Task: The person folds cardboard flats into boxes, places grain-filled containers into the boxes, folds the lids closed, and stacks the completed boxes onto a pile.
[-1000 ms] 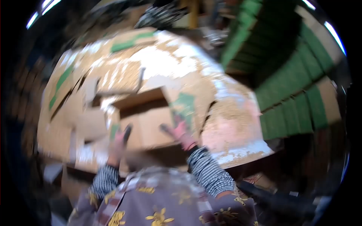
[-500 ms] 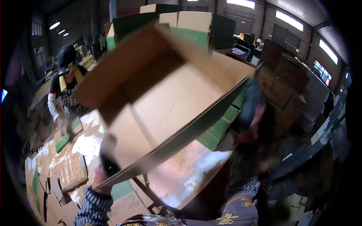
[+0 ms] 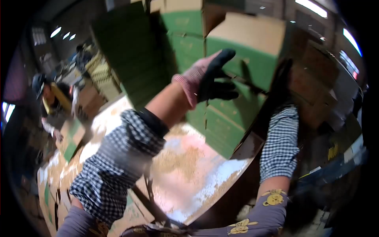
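Note:
My left hand (image 3: 209, 79), in a pink glove with dark fingers, reaches up and across the middle of the view. Its fingers are spread with nothing between them, in front of the stacked green and brown boxes (image 3: 185, 51). At the top right of the stack sits a box (image 3: 244, 51) with its green side toward me. My right hand (image 3: 281, 81) is a dark shape beside that box's right edge; its fingers are lost in shadow, so its grip cannot be made out.
A worktable (image 3: 177, 158) with worn, stained patches lies below my arms. At the left, a co-worker (image 3: 51, 100) in a dark cap handles a green and brown cardboard piece (image 3: 72, 138). Brown cartons (image 3: 316, 75) stand at the right.
The open carton between my hands is no longer held; a box now sits on the stack ahead. My left hand has moved up and right. The co-worker has lifted a cardboard piece.

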Demonstrator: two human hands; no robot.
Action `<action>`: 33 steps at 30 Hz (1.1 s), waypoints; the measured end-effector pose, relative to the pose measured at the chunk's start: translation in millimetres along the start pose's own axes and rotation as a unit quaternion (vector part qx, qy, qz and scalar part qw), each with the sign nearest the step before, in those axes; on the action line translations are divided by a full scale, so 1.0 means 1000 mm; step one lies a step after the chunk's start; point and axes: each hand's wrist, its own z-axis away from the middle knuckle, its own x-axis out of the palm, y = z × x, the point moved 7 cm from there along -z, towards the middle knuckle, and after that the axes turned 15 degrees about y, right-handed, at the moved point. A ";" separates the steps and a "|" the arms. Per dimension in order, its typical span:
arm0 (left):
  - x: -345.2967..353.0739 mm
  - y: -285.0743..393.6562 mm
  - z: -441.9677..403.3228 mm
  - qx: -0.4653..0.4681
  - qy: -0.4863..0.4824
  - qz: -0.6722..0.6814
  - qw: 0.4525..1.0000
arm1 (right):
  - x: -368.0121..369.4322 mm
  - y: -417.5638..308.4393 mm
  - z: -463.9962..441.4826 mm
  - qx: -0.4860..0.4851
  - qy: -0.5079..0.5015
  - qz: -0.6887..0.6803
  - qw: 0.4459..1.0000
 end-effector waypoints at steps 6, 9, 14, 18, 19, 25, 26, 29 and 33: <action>-0.217 -0.023 0.183 0.248 0.206 -0.340 0.884 | -0.056 -0.001 0.193 -0.231 0.008 0.321 0.919; -0.412 -0.091 0.398 0.139 0.604 -0.401 0.675 | -0.095 0.043 0.373 -0.029 -0.125 0.395 0.910; -0.413 -0.373 0.556 -0.354 0.584 -0.592 0.429 | -0.082 0.132 0.665 0.145 -0.606 0.551 0.556; -0.331 -0.325 0.486 -0.214 0.355 -0.533 0.737 | -0.004 0.134 0.671 0.293 -0.577 0.365 0.670; -0.328 -0.297 0.496 -0.143 0.295 -0.667 0.670 | 0.005 0.142 0.646 0.376 -0.533 0.348 0.673; -0.292 -0.149 0.574 -0.018 0.199 -0.737 0.645 | 0.119 0.061 0.651 0.511 -0.401 0.101 0.753; -0.285 -0.141 0.583 -0.065 0.145 -0.703 0.693 | 0.117 0.086 0.644 0.296 -0.521 0.210 0.772; -0.353 -0.154 0.625 0.027 0.222 -0.423 0.878 | 0.152 0.067 0.703 0.335 -0.487 0.180 0.786; -0.417 -0.110 0.660 0.077 0.514 -0.164 0.839 | 0.198 0.070 0.711 0.445 -0.545 0.123 0.699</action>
